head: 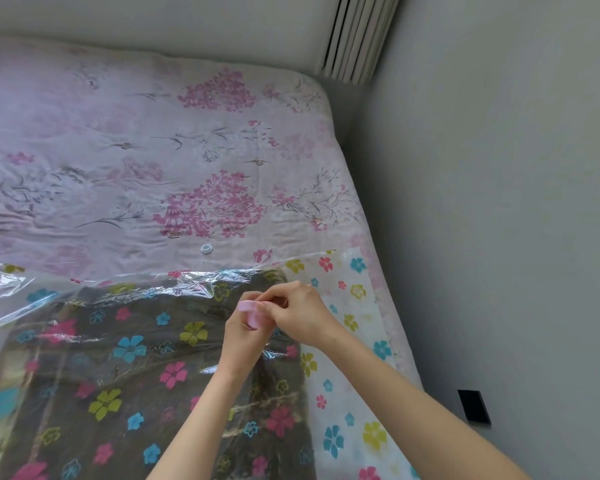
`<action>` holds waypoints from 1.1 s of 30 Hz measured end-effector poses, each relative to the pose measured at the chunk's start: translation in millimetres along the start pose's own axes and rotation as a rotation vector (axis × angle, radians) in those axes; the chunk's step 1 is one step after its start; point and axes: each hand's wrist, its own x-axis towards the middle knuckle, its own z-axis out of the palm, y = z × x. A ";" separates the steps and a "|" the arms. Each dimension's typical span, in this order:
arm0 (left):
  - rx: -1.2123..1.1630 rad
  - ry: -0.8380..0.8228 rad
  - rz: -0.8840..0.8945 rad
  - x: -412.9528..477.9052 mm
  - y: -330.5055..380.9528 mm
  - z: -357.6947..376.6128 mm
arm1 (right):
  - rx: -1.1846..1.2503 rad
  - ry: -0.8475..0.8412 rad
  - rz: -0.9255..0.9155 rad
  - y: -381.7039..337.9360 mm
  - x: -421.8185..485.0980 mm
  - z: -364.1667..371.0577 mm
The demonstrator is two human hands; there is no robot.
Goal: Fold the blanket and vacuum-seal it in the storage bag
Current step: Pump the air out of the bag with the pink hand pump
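Both hands meet over the bag's far right part: our left hand (241,329) curls round a pink cap (252,315), and our right hand (300,311) pinches at its top edge. Under them the dark blanket (125,375) lies folded inside the clear flowered bag (347,403), flat on the bed (118,150). Beyond the bag's far edge we see a small round valve piece (206,249) on the floral cover, near a grey wall (499,202).

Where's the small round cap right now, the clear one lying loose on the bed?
In the head view the cap lies on the floral bedspread, centre frame, just beyond the storage bag and its far edge, up-left of both hands.
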 end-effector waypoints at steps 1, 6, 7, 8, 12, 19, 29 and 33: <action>-0.011 -0.005 -0.010 0.9 0.6 1.1 | 0.018 0.001 0.015 -4.2 -2.4 -3.8; 0.018 -0.023 0.014 0.9 -2.4 -1.6 | 0.474 -0.007 -0.068 -46.8 -31.7 -46.8; 0.041 -0.016 0.015 0.6 -2.0 -1.1 | 0.556 -0.002 -0.105 -54.8 -37.7 -55.9; 0.054 -0.011 0.014 -1.4 -2.3 -0.2 | 0.621 0.004 -0.138 -59.2 -43.1 -61.2; 0.054 -0.021 0.001 -3.2 -2.8 -1.5 | 0.602 0.023 -0.119 -44.1 -44.0 -46.4; 0.110 -0.043 -0.019 -9.7 -7.4 4.8 | 0.371 0.029 0.121 -7.8 -40.4 -17.2; 0.142 -0.029 -0.051 -12.4 -1.4 -4.8 | 0.446 0.094 -0.031 -30.5 -54.7 -21.5; 0.153 -0.058 -0.069 -17.1 5.1 -1.9 | 0.358 0.098 0.156 -10.3 -47.6 5.1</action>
